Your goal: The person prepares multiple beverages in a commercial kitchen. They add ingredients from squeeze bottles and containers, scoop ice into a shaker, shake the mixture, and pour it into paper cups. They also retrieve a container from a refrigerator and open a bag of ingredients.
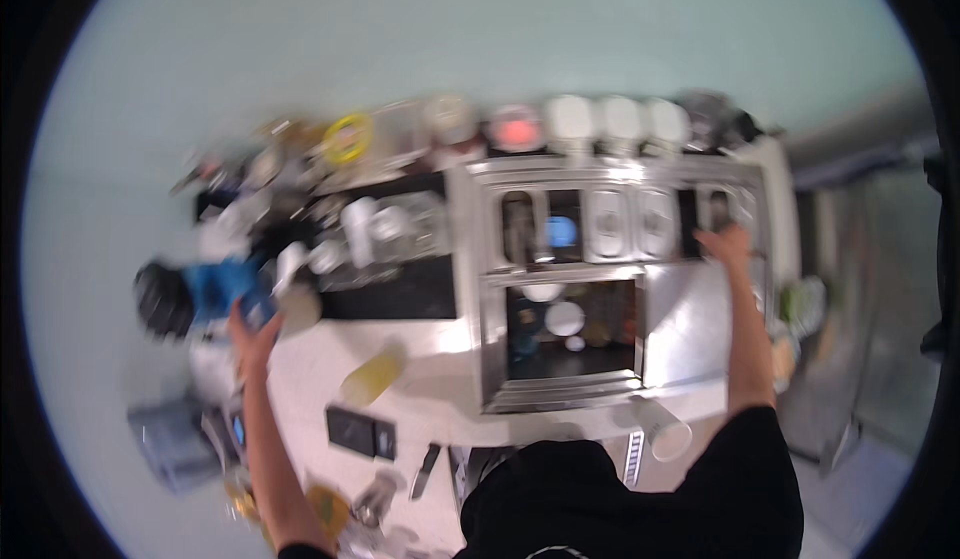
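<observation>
My left hand (255, 338) reaches out at the left, thumb and fingers spread at the near edge of a blue container (221, 285) with a ribbed black end (162, 298). Blur hides whether they touch. My right hand (727, 245) is at the near end of a narrow steel pan (718, 199) at the right of the counter insert. Its fingertips are blurred, so any grip there is unclear. Two lidded steel pans (607, 223) lie left of that hand. Before me, a steel frame (562, 394) surrounds an opening with white round things (564, 319) inside.
White-topped containers (621, 120) line the back. A cup of yellow liquid (371, 375), a black device (360, 431) and a knife (425, 471) are on the white counter (427, 409). A pale cup (664, 431) lies tilted at the front edge. Clear vessels (382, 244) crowd a black mat (390, 293).
</observation>
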Available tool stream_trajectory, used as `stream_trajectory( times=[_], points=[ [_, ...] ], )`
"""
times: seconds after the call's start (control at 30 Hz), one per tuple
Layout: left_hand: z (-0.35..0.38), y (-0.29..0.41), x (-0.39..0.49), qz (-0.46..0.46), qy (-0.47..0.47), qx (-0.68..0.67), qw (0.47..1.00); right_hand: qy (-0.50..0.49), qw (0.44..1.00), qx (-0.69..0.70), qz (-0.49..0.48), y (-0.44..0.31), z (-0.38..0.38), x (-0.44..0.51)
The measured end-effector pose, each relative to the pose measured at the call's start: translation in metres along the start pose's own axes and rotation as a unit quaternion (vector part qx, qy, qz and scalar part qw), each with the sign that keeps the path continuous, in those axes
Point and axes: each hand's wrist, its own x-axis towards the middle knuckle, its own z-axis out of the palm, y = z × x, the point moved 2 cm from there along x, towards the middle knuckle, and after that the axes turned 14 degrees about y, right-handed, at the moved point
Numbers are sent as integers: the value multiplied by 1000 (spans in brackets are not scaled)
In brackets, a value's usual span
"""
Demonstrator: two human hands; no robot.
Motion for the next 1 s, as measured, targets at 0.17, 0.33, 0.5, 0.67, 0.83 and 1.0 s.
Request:
stream_trajectory(
  times=[0.17, 0.33, 0.5, 0.67, 0.83, 1.0],
  points=[
    [-9, 13, -8, 21, 29, 18, 999, 17, 997, -32, 71, -23, -1, -8],
    [-23, 26, -31, -81, 11, -10, 997, -38, 994, -81, 60, -57, -17, -25],
    [-63, 25, -66, -179, 28, -102, 978, 6, 996, -78, 54, -59, -9, -42],
    [-152, 57, -131, -113, 72, -188, 973, 8, 998, 46, 45, -37, -29, -56],
    [-251, 148, -266, 136, -16, -315, 939, 70, 982, 143, -99, 39, -150, -142],
    [-267, 238, -402, 207, -649, -474, 558, 79, 921, 364, -114, 204, -261, -316]
  ],
)
